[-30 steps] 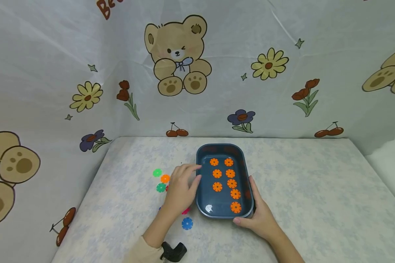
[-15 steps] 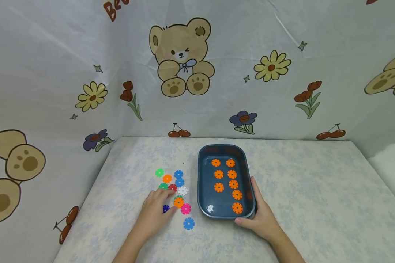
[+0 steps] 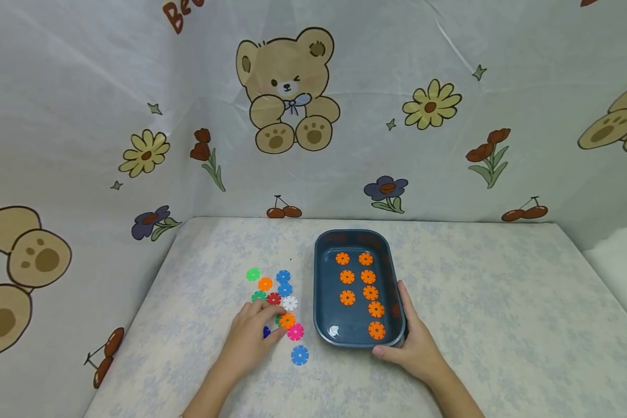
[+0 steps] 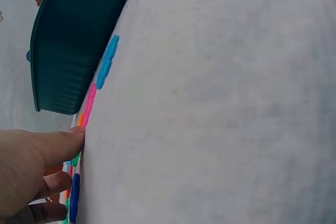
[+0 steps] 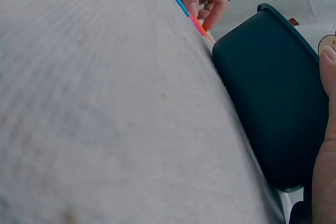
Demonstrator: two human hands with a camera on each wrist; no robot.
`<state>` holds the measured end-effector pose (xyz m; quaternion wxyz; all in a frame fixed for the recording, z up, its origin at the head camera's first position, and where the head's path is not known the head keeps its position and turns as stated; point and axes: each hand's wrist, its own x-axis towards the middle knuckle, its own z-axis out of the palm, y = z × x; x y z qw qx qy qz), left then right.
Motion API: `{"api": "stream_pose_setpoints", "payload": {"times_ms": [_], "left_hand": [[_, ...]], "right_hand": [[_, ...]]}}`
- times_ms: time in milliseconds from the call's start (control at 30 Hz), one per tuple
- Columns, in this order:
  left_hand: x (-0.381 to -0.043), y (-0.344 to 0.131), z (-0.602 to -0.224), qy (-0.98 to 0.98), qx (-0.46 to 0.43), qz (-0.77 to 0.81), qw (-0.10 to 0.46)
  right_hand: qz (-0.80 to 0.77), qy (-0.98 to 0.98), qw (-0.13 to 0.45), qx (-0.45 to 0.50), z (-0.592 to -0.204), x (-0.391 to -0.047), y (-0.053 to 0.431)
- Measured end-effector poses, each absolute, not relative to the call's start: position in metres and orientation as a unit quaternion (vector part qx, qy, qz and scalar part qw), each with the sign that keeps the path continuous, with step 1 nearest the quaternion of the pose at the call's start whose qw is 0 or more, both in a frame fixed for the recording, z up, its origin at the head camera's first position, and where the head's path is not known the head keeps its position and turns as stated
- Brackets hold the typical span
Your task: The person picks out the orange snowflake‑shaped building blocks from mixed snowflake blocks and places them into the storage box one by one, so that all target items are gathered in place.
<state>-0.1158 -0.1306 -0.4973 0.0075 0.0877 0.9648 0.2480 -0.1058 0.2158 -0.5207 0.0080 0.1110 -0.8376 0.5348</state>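
In the head view my left hand is over the loose snowflake discs, thumb and index finger at opposite edges of an orange snowflake disc, pinching it. A green disc lies partly hidden under it. A pink disc sits just below, and a dark blue disc is partly covered by the hand. My right hand holds the dark blue tray at its near right corner, thumb at the front rim and fingers along the right wall. Several orange discs lie inside the tray in two columns.
Beyond the left hand lie red, white, blue, green and orange discs. Another blue disc lies nearer the front. A printed cloth hangs behind the pale table.
My left hand has moved from the tray's left rim back to the loose discs. The orange disc between its fingers has shifted slightly right. My right hand stays at the tray.
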Motion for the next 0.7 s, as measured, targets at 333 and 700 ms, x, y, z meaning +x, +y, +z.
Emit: {"api": "stream_pose_setpoints", "payload": {"times_ms": [333, 700], "left_hand": [[-0.1194, -0.1273, -0.4950, 0.965, 0.104, 0.238, 0.024], [-0.1224, -0.1225, -0.4965, 0.961, 0.082, 0.263, 0.034]], "right_hand": [[0.531, -0.840, 0.008, 0.108, -0.5209, -0.1060, 0.2161], [0.534, -0.839, 0.004, 0.106, -0.5212, -0.1060, 0.2166]]}}
